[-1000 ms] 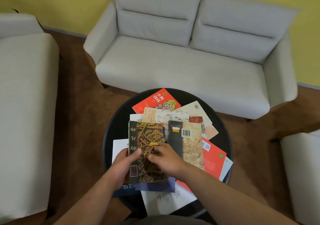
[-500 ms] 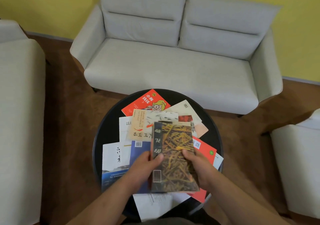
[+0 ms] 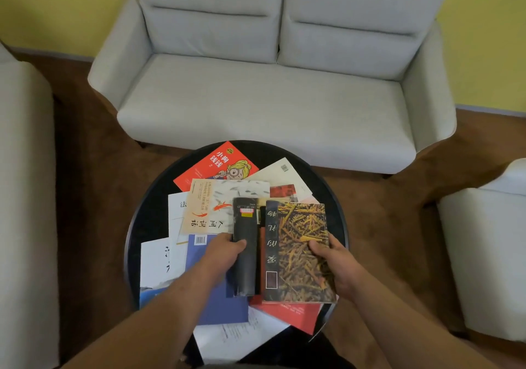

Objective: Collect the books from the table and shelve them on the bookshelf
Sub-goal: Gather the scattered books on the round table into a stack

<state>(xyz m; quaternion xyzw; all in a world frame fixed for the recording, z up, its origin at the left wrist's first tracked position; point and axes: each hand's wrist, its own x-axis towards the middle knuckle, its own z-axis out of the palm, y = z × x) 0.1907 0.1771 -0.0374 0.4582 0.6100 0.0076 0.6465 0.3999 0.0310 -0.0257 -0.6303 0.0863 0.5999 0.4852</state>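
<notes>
Several books lie scattered on a round black table (image 3: 148,203). My right hand (image 3: 336,260) grips a book with a brown and gold foliage cover (image 3: 296,243) by its right edge, above the pile. My left hand (image 3: 225,255) grips a dark book (image 3: 245,243) by its left edge, tilted up beside the foliage book. Under them lie a cream book with red fish (image 3: 216,206), a red cartoon book (image 3: 216,164), a blue book (image 3: 219,297), a red book (image 3: 293,314) and white sheets (image 3: 236,337). No bookshelf is in view.
A pale grey two-seat sofa (image 3: 270,104) stands behind the table against a yellow wall. A grey seat (image 3: 25,198) fills the left side and a white armchair (image 3: 484,255) the right. Brown carpet (image 3: 94,169) surrounds the table.
The foliage book passed from both hands over the pile's left to my right hand alone, further right. My left hand took hold of the dark book and tipped it up.
</notes>
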